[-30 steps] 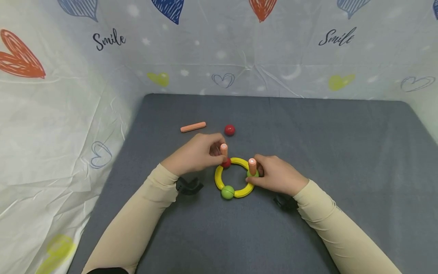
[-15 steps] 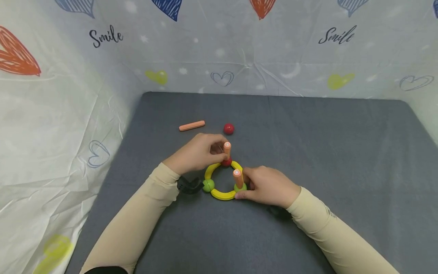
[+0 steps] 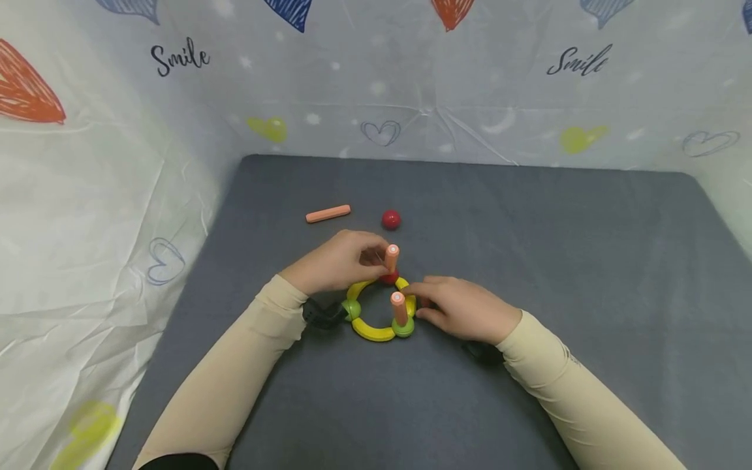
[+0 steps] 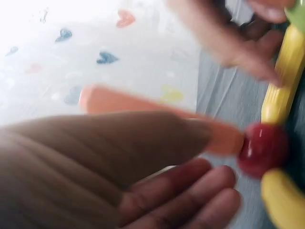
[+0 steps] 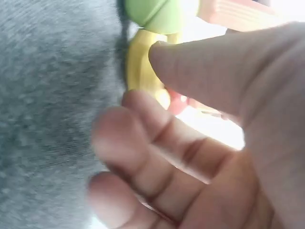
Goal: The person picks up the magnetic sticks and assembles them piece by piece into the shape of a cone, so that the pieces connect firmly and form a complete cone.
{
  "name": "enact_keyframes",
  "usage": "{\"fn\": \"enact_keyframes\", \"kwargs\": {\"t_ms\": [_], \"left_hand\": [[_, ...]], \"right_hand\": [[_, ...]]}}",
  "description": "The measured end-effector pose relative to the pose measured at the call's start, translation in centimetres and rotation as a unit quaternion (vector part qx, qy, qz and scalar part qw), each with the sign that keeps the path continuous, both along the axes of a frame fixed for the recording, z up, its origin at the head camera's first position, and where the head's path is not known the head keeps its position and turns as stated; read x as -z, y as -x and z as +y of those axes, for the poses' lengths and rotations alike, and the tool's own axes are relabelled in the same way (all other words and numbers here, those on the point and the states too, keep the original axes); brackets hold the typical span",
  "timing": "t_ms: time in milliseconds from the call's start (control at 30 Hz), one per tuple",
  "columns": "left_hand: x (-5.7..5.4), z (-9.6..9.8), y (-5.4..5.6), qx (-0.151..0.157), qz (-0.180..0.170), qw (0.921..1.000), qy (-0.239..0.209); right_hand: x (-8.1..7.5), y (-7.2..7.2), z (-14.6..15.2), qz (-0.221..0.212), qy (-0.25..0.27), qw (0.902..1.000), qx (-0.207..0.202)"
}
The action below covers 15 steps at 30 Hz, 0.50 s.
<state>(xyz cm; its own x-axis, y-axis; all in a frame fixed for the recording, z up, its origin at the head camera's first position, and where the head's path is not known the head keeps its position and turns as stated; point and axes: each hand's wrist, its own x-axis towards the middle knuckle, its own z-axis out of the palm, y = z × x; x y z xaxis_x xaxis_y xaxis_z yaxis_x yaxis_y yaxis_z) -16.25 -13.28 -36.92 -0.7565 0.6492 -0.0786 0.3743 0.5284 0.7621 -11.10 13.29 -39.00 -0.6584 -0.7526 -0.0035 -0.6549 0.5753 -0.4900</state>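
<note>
Yellow curved pieces [image 3: 373, 333] joined by balls form a ring on the table. My left hand [image 3: 346, 264] pinches an orange stick [image 3: 391, 257] standing in the ring's far red ball [image 4: 263, 150]. A second orange stick [image 3: 399, 308] rises from the near-right green ball [image 3: 403, 328], with no hand on it. At the ring's right side is my right hand [image 3: 464, 307], its index fingertip at the yellow piece [image 4: 283, 76] between the red and green balls. In the right wrist view its thumb and loosely bent fingers lie beside that piece. Another green ball [image 3: 352, 309] sits at the ring's left.
Beyond the ring, a loose orange stick [image 3: 328, 214] lies on the grey table [image 3: 529, 228], with a loose red ball [image 3: 391, 219] to its right. A printed white sheet [image 3: 470, 78] hangs behind the table and along its left side.
The ring has turned clockwise and shifted a little left. My right hand has let go of the green ball with its stick and moved up to the yellow piece. My left hand keeps its pinch.
</note>
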Motion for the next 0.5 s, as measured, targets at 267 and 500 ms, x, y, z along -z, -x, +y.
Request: {"fn": "enact_keyframes", "kwargs": {"t_ms": [267,500], "left_hand": [[2.1,-2.5,2.8,-0.14,0.042,0.9888,0.033],[3.9,-4.5,3.8,-0.246,0.1,0.9612,0.075]], "right_hand": [[0.8,0.2,0.4,-0.019,-0.004,0.9996,0.02],[1.0,0.4,0.2,-0.013,-0.002,0.9997,0.02]]}}
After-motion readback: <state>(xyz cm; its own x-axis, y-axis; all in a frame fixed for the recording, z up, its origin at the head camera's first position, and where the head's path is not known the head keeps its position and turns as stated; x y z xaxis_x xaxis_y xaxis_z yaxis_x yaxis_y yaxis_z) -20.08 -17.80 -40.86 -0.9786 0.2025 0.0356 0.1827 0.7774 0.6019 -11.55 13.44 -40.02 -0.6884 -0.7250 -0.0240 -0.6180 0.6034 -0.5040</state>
